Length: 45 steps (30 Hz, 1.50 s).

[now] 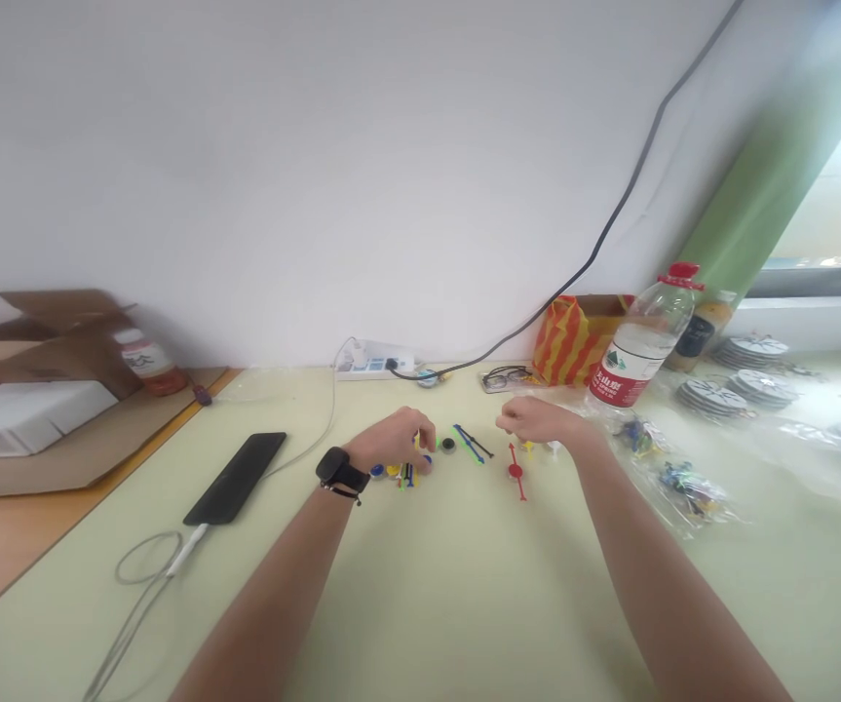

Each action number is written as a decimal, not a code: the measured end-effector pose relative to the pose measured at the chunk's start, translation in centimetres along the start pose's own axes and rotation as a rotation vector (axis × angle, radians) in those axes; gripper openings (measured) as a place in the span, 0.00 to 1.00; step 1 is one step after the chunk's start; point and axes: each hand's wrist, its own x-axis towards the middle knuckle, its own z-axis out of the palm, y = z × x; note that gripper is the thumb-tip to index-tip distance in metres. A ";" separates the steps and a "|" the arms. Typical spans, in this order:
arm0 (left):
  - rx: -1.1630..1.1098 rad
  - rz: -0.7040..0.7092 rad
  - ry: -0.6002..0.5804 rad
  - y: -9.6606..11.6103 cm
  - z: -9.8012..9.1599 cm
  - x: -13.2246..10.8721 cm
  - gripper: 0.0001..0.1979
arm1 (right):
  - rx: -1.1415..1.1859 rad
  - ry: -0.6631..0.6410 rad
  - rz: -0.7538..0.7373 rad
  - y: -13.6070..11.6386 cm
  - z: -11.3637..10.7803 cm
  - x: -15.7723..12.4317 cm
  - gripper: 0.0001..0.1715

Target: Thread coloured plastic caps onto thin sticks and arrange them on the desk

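L hand (397, 441) curled onto coloured plastic pcs (400, 473), grip unclear; R hand (533, 419) closed in fist just behind red pointer (516, 472).

Small blue, yellow and green plastic pieces (400, 473) lie in a little heap on the table (464, 604). A thin red pointer (516, 473) lies flat nearby.

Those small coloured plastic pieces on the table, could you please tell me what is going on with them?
A person works at the pale green table with bare hands. The left hand, black watch on its wrist, curls over a cluster of blue and yellow plastic pieces. The right hand is fisted above a red plastic pointer. Whether either grip holds a piece is unclear.
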 end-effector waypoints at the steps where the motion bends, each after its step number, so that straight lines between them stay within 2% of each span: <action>1: 0.009 0.026 0.039 -0.3 0.0 0.0 0.13 | -0.015 -0.057 0.041 -0.1 -0.1 -0.3 0.14; 5: 0.014 0.045 0.098 -1.1 0.2 0.2 0.20 | -0.093 -0.275 0.173 -1.1 -0.5 -0.9 0.17; 8: 0.022 0.045 0.081 -1.3 0.7 0.4 0.19 | -0.110 -0.345 0.184 -1.8 -0.4 -0.9 0.16; 12: 0.047 0.021 0.134 -1.1 1.3 0.5 0.18 | -0.110 -0.406 0.173 -2.0 -0.1 -0.7 0.12; 16: 0.024 0.025 0.197 -0.5 0.9 0.4 0.19 | -0.079 -0.367 0.140 -1.9 -0.5 -0.8 0.09; 18: -0.013 0.023 0.241 0.4 0.3 0.3 0.19 | 0.018 -0.307 0.071 -2.3 -1.0 -1.2 0.09; 23: -0.288 0.164 0.264 4.1 -0.8 0.2 0.19 | 0.637 -0.082 -0.209 -4.3 -1.2 -1.6 0.12; 26: -0.456 0.219 0.278 5.6 -0.8 0.4 0.16 | 0.875 -0.038 -0.246 -5.3 -0.5 -1.0 0.12; 29: -0.489 0.226 0.355 5.9 -0.5 0.5 0.13 | 0.970 -0.022 -0.231 -5.7 0.4 -0.2 0.08; 31: -0.468 0.225 0.380 5.8 -0.3 0.6 0.11 | 0.959 -0.005 -0.244 -5.7 1.0 0.2 0.05; 34: -0.434 0.209 0.349 5.4 0.4 0.7 0.08 | 0.851 -0.008 -0.281 -5.4 1.8 0.6 0.05; 38: -0.338 0.147 0.308 4.5 1.7 1.0 0.06 | 0.627 -0.011 -0.204 -4.9 2.8 1.0 0.08; 42: -0.317 0.096 0.267 3.8 2.3 1.1 0.07 | 0.461 0.095 -0.151 -4.1 3.3 1.7 0.09; 45: -0.263 0.125 0.190 3.9 2.2 1.0 0.07 | 0.348 0.132 -0.137 -3.4 3.6 2.1 0.10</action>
